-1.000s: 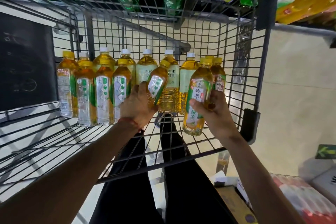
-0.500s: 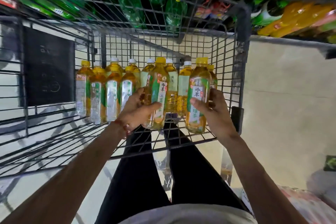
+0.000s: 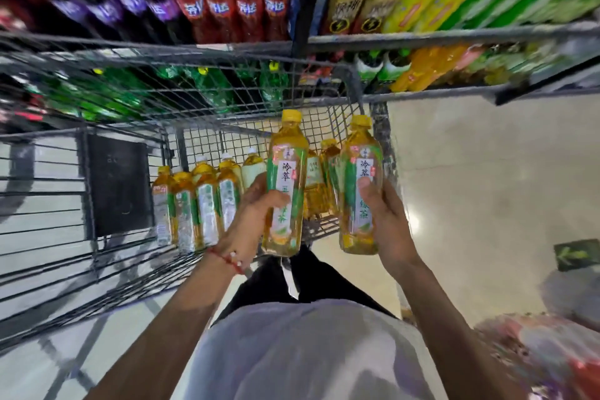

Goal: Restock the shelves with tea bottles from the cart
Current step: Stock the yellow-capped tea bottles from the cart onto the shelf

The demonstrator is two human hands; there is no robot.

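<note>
Blur smears the far shelves (image 3: 454, 34), so most labels up there cannot be read, and the dark bottles at far left run out of view. The wire cart (image 3: 130, 57) is cut off at its left and near edges. A dark panel (image 3: 118, 185) hangs on its left wall.

In the cart stands a cluster of tea bottles (image 3: 198, 204). I count four yellow caps in the near row and about four white caps behind. Two more are half hidden behind the held pair, so the total is unsure.

The left hand (image 3: 256, 214), with a red bracelet (image 3: 227, 258) at the wrist, grasps the left bottle (image 3: 287, 185) upright, thumb across its label, fingers hidden behind. Just to the right, apart from it, the right bottle (image 3: 360, 185) is clasped the same way by the right hand (image 3: 389, 224). Both bottles are raised over the cart's near right corner.

Four red bottles (image 3: 243, 3) with blue caps sit on the top shelf. The cart's far mesh stands between the hands and a row of green bottles (image 3: 211, 91).

On the floor at right lies a green arrow marker (image 3: 576, 253). At near right a blurred wrapped pack (image 3: 535, 357) is cut off by the edge.
</note>
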